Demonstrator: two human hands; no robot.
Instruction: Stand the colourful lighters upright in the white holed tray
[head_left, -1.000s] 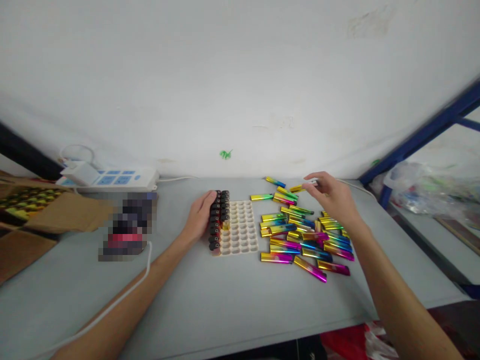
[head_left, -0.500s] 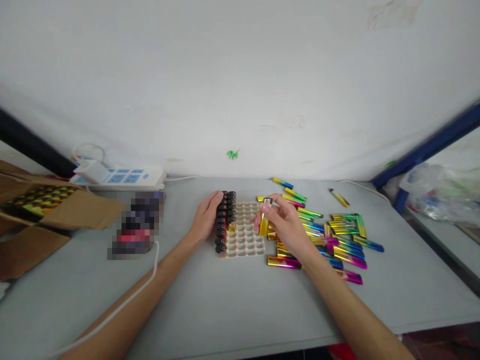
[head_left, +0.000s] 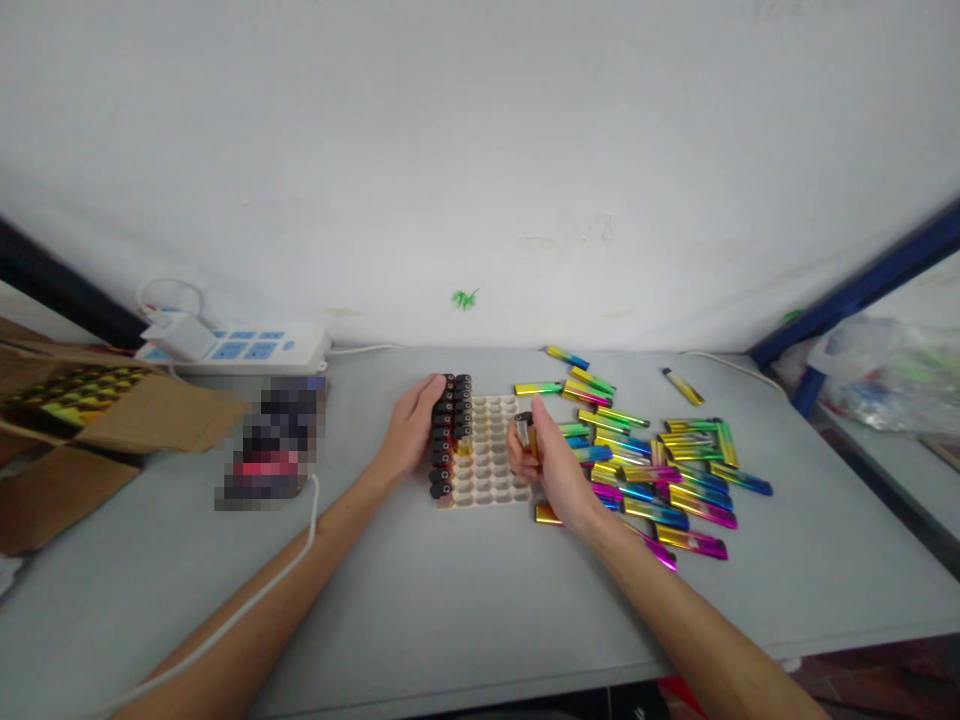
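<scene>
Bench, centre of frame: your right hand [head_left: 556,472] grips one lighter [head_left: 523,431] between thumb and fingertips. The lighter stands close to upright, dark cap up, over the right-hand columns of the tray [head_left: 491,478]. Whether its foot touches a socket cannot be told.

Your left hand [head_left: 409,430] is cupped against the left edge of the tray, fingers laid along the standing lighters [head_left: 448,432]. Whether it clasps them or only rests there cannot be told, as the thumb is hidden.

The standing lighters fill the two left columns, black caps up. The sockets to their right are bare.

Right of centre, the loose lighters [head_left: 667,470] lie flat in a heap on the table [head_left: 450,610], gold, green, blue and magenta, just beside your right wrist. One stray lighter [head_left: 681,386] lies apart, further up the frame near the wall.

Left side of frame: a white power strip [head_left: 244,347] against the wall, an open cardboard box [head_left: 90,425] below it, and a white cable [head_left: 247,590] running along your left forearm.

Far right: a blue frame [head_left: 862,290] and a plastic bag [head_left: 885,375]
</scene>
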